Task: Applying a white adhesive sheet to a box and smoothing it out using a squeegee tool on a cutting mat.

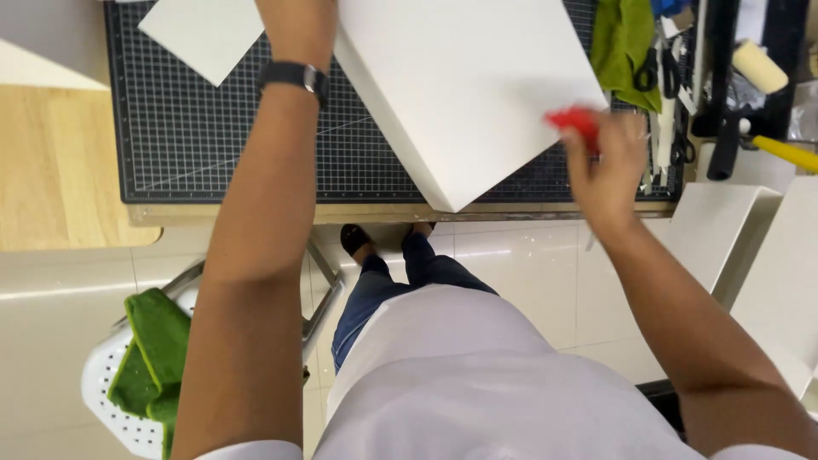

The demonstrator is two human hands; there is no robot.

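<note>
A large white board-covered box [464,81] lies tilted on the dark gridded cutting mat [221,145]. My left hand [298,21] rests at the box's upper left edge, mostly cut off by the frame top; a black watch [294,77] sits on that wrist. My right hand [605,162] is at the box's right corner, fingers closed around a small red tool [578,121] pressed against the box's edge. The hand is blurred.
A loose white sheet [204,34] lies at the mat's upper left. Green cloth [626,43], scissors [660,72], a paint roller [760,66] and a yellow-handled tool [784,153] crowd the right. White panels [724,230] lean at the right. A white stool with green cloth [149,358] stands below left.
</note>
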